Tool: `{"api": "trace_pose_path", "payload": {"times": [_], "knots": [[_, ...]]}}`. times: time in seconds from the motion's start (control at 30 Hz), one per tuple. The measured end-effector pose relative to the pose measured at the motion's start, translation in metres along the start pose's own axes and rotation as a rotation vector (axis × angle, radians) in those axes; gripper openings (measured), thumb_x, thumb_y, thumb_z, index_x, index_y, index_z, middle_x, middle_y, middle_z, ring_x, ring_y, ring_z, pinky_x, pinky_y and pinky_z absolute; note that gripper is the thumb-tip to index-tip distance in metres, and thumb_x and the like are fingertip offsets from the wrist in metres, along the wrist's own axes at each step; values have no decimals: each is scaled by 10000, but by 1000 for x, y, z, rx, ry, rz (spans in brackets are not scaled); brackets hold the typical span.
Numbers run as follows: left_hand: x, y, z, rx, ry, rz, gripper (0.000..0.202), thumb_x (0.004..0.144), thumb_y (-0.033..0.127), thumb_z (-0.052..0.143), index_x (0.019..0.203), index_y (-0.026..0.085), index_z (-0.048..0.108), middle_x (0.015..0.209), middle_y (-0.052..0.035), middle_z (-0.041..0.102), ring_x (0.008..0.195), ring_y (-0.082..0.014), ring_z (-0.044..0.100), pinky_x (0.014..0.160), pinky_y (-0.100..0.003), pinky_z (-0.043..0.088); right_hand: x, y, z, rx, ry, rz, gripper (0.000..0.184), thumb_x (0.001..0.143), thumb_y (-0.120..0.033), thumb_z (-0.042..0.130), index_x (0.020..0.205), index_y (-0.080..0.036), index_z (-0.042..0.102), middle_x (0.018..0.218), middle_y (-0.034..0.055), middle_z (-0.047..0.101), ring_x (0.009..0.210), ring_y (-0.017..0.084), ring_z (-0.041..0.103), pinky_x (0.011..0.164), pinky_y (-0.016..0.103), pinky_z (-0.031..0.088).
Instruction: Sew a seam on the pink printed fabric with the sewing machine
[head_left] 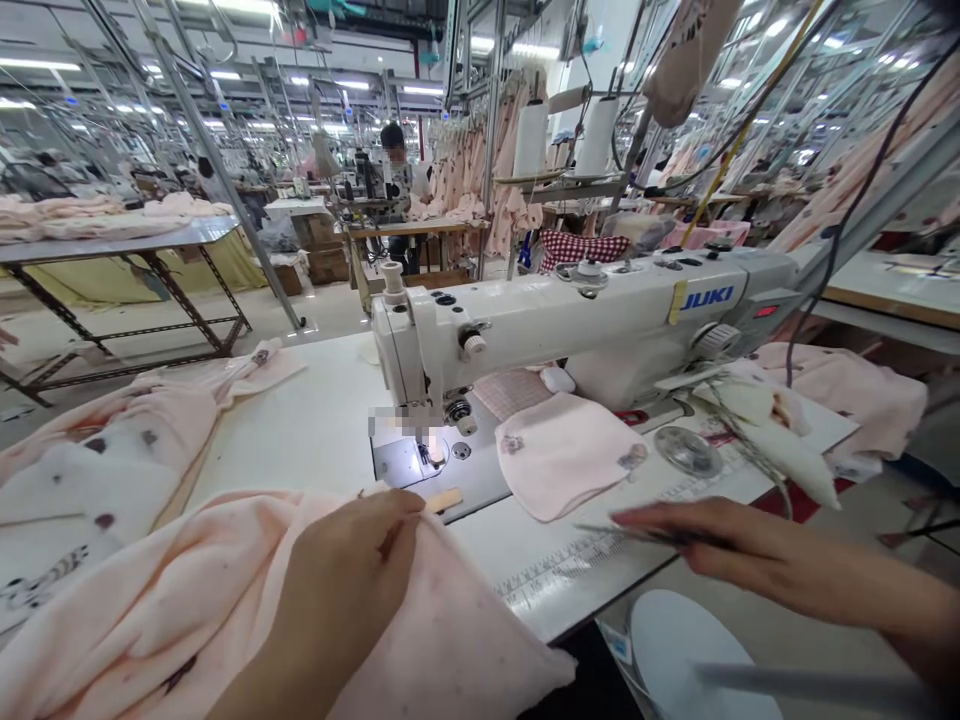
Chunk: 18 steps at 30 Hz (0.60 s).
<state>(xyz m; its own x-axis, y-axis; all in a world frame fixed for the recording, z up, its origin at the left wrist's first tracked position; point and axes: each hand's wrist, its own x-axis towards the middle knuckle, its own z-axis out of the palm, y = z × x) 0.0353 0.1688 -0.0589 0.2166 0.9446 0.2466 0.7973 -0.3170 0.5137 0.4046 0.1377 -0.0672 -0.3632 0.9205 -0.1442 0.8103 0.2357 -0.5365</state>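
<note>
My left hand [356, 555] pinches the edge of a pale pink fleece garment [457, 610], which drapes over the table's front edge. A small beige tab [444, 500] sticks out just beyond my fingertips. The presser foot of a white sewing machine [525, 315] stands lit a little beyond that hand. My right hand [720, 545] is closed around thread snips [637, 533], their slim metal tips pointing left over the ruler markings; the handle is partly hidden by the fingers. Beyond the snips lies a rounded pink fabric piece [566, 455] with small printed corners.
More printed pink fabric [97, 470] is heaped at the left of the table. A round metal dish [688, 451] and white fabric pieces [780, 425] lie at the right. Thread cones [531, 140] stand behind the machine. Farther back, a person [395, 180] sits at another machine.
</note>
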Motion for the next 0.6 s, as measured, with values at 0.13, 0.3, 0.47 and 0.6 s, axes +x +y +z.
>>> {"api": "trace_pose_path", "payload": {"times": [0.13, 0.3, 0.47, 0.6], "knots": [[-10, 7, 9, -512, -35, -308, 225, 780, 453, 578, 787, 228, 570, 657, 31, 568, 620, -112, 526, 578, -209, 393, 67, -40, 2, -183, -20, -69, 429, 943, -421, 425, 1370, -375, 422, 1149, 58, 620, 986, 258, 611, 858, 397, 469], [-12, 3, 24, -943, 17, -551, 299, 641, 366, 730, 806, 199, 545, 613, 55, 534, 587, -66, 494, 557, -141, 366, 101, -52, 25, -473, 78, -57, 398, 933, -264, 457, 1328, -305, 494, 947, 74, 582, 806, 231, 602, 706, 336, 452], [-10, -1, 33, -1162, 9, -580, 409, 561, 269, 773, 891, 183, 549, 644, 26, 599, 626, -95, 561, 630, -184, 454, 98, -64, 20, -307, 74, -118, 367, 934, -319, 479, 1297, -282, 520, 1008, 70, 624, 892, 234, 612, 760, 334, 456], [-9, -1, 33, -1188, -8, -592, 432, 549, 251, 780, 906, 181, 547, 647, 25, 614, 624, -94, 573, 620, -182, 456, 96, -86, 20, -36, 23, -203, 330, 908, -372, 539, 1218, -260, 545, 1037, 32, 668, 935, 202, 624, 800, 293, 449]]}}
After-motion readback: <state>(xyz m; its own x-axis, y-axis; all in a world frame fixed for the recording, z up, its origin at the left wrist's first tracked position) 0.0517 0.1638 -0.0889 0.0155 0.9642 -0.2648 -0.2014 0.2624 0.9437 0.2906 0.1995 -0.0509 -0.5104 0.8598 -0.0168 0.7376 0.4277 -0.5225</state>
